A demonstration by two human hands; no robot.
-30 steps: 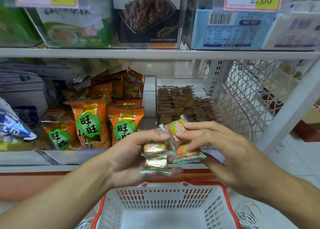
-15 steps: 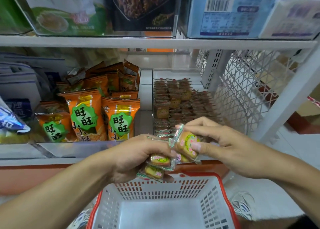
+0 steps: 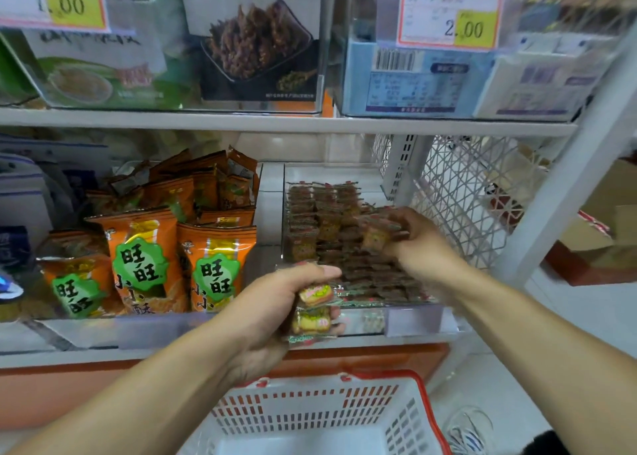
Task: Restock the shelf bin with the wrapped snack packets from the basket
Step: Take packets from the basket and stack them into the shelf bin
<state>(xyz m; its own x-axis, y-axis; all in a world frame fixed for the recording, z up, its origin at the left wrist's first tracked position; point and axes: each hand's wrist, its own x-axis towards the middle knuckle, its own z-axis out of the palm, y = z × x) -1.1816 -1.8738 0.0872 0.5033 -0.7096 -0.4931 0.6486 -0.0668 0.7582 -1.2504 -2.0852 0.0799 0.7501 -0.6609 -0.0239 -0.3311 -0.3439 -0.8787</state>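
1. Over the shelf bin [image 3: 355,175], at about two o'clock from frame centre, your right hand [image 3: 418,244] pinches one wrapped snack packet [image 3: 375,238] just above the rows already stocked.
2. At six o'clock from the bin, your left hand [image 3: 275,311] grips a small stack of packets [image 3: 314,308] against the bin's front lip, thumb on top, fingers curled underneath.
3. Handling, by judgement: each packet looks very light, with slick, crinkly film over a small, brittle biscuit. Squeezing the middle risks cracking the contents.
4. Recommended hold: pinch by the crimped end seams or lightly across the flat faces. The stack may slide apart; keep your thumb bearing down.
5. Appearance: clear film with green-and-red serrated edges, a round golden biscuit showing through, pink and green print on the face.
6. Location: the basket [image 3: 427,406], white with a red rim, sits at six o'clock below both hands; its visible floor shows no packets.
7. Orange snack bags [image 3: 215,265] stand at nine o'clock from the bin.
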